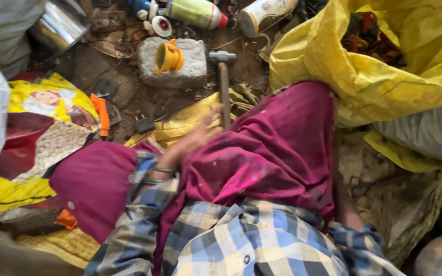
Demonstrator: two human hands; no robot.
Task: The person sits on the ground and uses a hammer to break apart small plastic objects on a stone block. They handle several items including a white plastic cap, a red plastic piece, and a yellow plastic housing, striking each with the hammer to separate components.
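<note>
Checked blue-and-cream shirt sleeves (231, 245) fill the bottom of the view, with magenta cloth (262, 153) draped over the raised knees just beyond them. From the left sleeve, two thin bangles at the wrist, the left hand (195, 140) stretches toward the hammer (223, 84). The hand is blurred, its fingers (212, 118) loosely spread and right at the lower end of the wooden handle; whether they touch it cannot be told. The hammer lies on the dirt floor with its metal head pointing away, just right of a grey stone block (172, 64). On that block sits a small yellow plastic fitting (169, 57) (open end facing left). The right hand is hidden behind the magenta cloth and the right knee, so its fingers cannot be judged.

Right of the hammer bulges a big yellow sack (364, 66), open at the top, with reddish scrap inside. Beyond the hammer head lie spray cans and bottles (195, 13). Left of the stone block are a shiny steel pot (60, 25), an orange plastic piece (101, 112) and a printed yellow-and-red bag (31, 138) spread flat.
</note>
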